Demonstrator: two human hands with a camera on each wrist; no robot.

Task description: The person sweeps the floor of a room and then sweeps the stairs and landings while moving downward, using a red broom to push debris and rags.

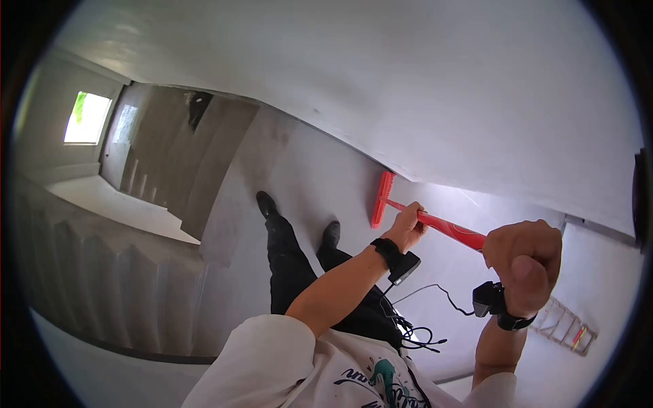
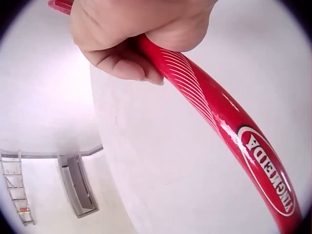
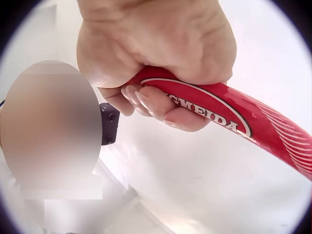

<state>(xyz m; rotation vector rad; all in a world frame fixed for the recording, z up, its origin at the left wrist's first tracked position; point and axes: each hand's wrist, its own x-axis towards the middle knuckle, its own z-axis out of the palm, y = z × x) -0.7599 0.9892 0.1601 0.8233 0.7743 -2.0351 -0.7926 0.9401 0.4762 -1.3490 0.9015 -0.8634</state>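
Observation:
A red broom (image 1: 452,232) slants across the head view, its head (image 1: 383,199) on the grey floor close to the base of the wall. My left hand (image 1: 406,228) grips the lower part of the handle, with fingers wrapped around it. Higher up, my right hand (image 1: 524,262) holds the thick upper end. Oval white lettering marks the handle (image 2: 229,117) in the left wrist view, just above the left hand. In the right wrist view, the curled fingers of my right hand (image 3: 156,48) partly cover that lettering.
Stair steps (image 1: 102,272) lie to the left, and more steps run beyond the feet towards a bright window (image 1: 88,119). A white wall (image 1: 408,81) borders the floor ahead. Loose black cables (image 1: 418,333) hang by the waist. Off to the right is a ladder (image 1: 564,326).

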